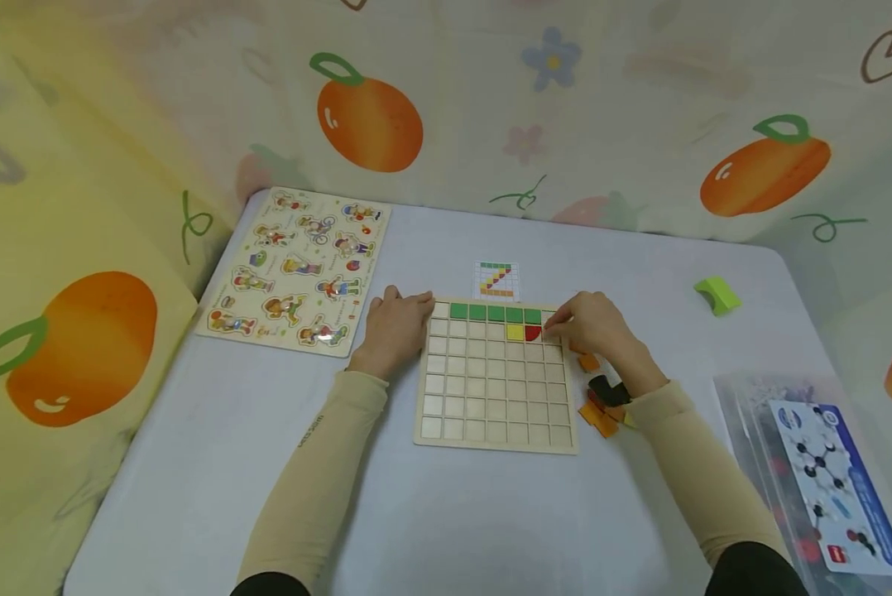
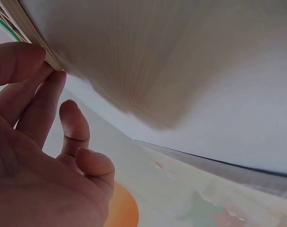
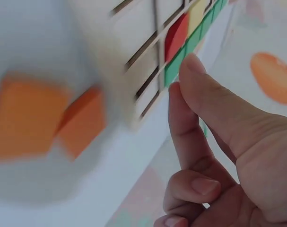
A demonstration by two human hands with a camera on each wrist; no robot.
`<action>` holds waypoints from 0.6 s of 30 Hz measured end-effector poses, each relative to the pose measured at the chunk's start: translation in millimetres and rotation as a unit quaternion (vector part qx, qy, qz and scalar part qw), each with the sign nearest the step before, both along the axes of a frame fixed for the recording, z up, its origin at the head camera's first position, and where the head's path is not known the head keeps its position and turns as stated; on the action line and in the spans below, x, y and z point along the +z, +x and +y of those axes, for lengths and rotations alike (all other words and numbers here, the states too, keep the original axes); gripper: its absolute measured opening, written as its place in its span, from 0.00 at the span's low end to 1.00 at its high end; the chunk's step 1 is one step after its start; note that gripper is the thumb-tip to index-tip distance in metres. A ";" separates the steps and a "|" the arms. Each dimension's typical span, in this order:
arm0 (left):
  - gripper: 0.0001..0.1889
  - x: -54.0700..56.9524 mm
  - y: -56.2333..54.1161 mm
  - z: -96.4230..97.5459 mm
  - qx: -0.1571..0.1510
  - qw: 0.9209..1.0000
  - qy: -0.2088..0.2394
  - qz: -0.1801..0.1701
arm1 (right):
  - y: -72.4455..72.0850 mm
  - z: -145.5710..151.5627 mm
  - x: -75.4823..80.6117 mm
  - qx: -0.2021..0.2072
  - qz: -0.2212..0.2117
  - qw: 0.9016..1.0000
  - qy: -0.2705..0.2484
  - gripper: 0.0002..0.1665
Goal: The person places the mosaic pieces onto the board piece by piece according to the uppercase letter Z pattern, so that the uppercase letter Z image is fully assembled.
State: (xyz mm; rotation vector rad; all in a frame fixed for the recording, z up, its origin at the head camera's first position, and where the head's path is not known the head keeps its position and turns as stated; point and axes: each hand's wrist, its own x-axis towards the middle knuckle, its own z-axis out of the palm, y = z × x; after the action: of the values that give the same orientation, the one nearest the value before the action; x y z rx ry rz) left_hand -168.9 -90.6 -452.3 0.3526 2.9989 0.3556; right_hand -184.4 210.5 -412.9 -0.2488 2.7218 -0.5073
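Observation:
A wooden grid board (image 1: 497,406) lies in the middle of the table. Green square tiles (image 1: 496,314) line its top row; below them sit a yellow tile (image 1: 515,333) and a red round-edged tile (image 1: 533,333). My left hand (image 1: 397,327) holds the board's upper left corner, thumb and fingers pinching its edge (image 2: 51,59) in the left wrist view. Beside the red tile, my right hand (image 1: 593,325) is over the board's upper right edge. Its thumb and index fingertips (image 3: 193,64) are close together near the last green tile (image 3: 172,71), with nothing visible between them.
Loose orange tiles (image 1: 598,420) lie right of the board, under a black object (image 1: 608,391) at my right wrist. Behind the board is a small pattern card (image 1: 496,281). A picture puzzle board (image 1: 297,273) is left, a green arched block (image 1: 718,295) and a clear box (image 1: 751,439) right.

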 end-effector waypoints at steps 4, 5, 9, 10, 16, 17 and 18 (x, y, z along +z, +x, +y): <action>0.21 -0.5 0.7 -0.5 0.000 1.000 0.001 0.001 | 6.7 22.7 0.9 -0.011 -0.014 1.000 0.012 0.14; 0.21 -0.6 0.7 -0.6 0.000 1.000 0.001 -0.001 | 8.8 28.4 1.0 -0.013 -0.018 1.000 0.012 0.14; 0.22 -0.5 0.2 -1.2 0.003 1.000 0.003 -0.008 | 18.2 49.5 1.6 -0.011 -0.027 0.999 0.014 0.13; 0.22 -0.5 0.0 -1.5 0.004 1.000 0.003 -0.009 | 20.7 54.4 2.1 -0.008 -0.027 0.999 0.016 0.13; 0.22 -0.2 -0.8 -1.6 0.003 1.000 0.004 -0.012 | 35.4 83.6 3.6 -0.004 -0.065 0.997 0.030 0.12; 0.22 -0.3 -0.7 -1.5 0.003 1.000 0.004 -0.011 | 37.5 88.2 3.8 -0.005 -0.076 0.997 0.034 0.13; 0.22 -0.6 -0.7 -1.5 0.002 1.000 0.004 -0.010 | 39.4 92.7 4.4 -0.007 -0.086 0.996 0.039 0.13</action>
State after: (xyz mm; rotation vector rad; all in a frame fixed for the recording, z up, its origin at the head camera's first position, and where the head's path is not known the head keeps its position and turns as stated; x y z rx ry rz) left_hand -169.6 -92.1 -452.9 0.3409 2.9810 0.3683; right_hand -145.0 303.2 -408.5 -0.1576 2.5715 -0.4048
